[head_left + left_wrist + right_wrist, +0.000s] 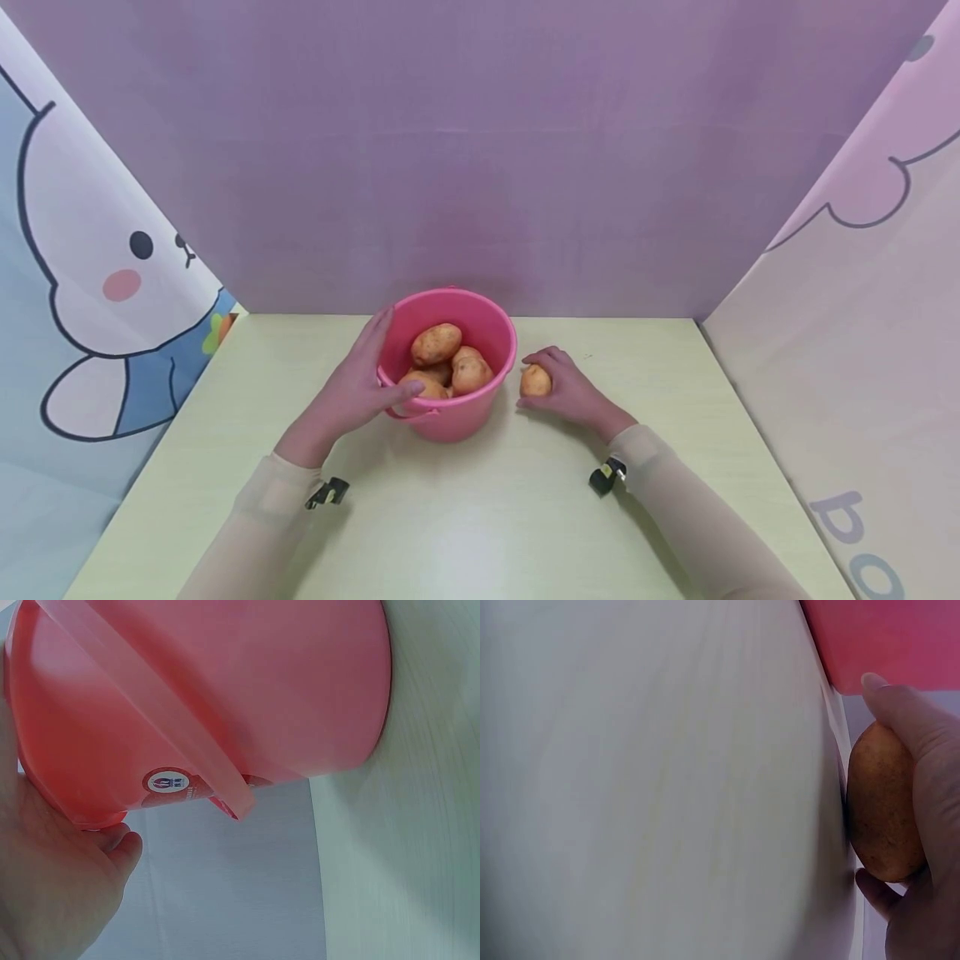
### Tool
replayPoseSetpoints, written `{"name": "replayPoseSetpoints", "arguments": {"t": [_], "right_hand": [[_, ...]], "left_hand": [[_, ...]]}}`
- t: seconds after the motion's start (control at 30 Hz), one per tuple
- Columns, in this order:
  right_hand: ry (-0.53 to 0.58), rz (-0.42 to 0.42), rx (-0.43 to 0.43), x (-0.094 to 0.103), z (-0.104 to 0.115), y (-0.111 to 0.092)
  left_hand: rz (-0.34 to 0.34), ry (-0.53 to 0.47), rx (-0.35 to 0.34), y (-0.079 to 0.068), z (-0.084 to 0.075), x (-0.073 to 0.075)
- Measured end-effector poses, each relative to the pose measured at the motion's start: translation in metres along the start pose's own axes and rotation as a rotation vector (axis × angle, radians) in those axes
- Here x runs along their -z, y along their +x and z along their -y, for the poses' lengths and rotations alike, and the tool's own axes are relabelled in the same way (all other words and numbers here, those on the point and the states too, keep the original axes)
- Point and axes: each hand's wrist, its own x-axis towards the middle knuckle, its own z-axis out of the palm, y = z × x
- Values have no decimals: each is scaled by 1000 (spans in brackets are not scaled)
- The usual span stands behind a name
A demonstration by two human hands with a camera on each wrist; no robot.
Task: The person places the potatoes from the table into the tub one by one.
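A pink bucket [457, 421] stands upright on the table, with several potatoes [437, 344] inside it. My left hand [358, 385] holds the bucket's left side at the rim, its thumb reaching over the front edge. The left wrist view shows the bucket's wall [300, 682] and its handle [161, 712] hanging down across it. To the right of the bucket, my right hand [566, 390] grips a single potato [535, 382] between thumb and fingers. Up close in the right wrist view, this brown potato [885, 802] is at the tabletop; whether it touches is hard to tell.
A pale wooden table [465, 525] lies under everything. Behind the bucket rises a purple backdrop [465, 167]. Printed side panels stand at the left [97, 275] and right [847, 333]. Both wrists carry small black devices [606, 476].
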Motion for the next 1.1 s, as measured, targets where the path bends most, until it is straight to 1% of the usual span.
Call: {"name": "replayPoseSetpoints", "arguments": {"t": [0.3, 0.43, 0.7, 1.1], "right_hand": [[8, 3, 2, 0, 1, 0], [12, 5, -9, -1, 0, 1], [11, 0, -2, -1, 0, 3], [-3, -3, -17, -3, -2, 4]], "left_hand": [[3, -11, -11, 1, 1, 0], [1, -6, -7, 1, 0, 0], [-2, -13, -10, 1, -2, 1], [4, 11, 21, 0, -4, 2]]}}
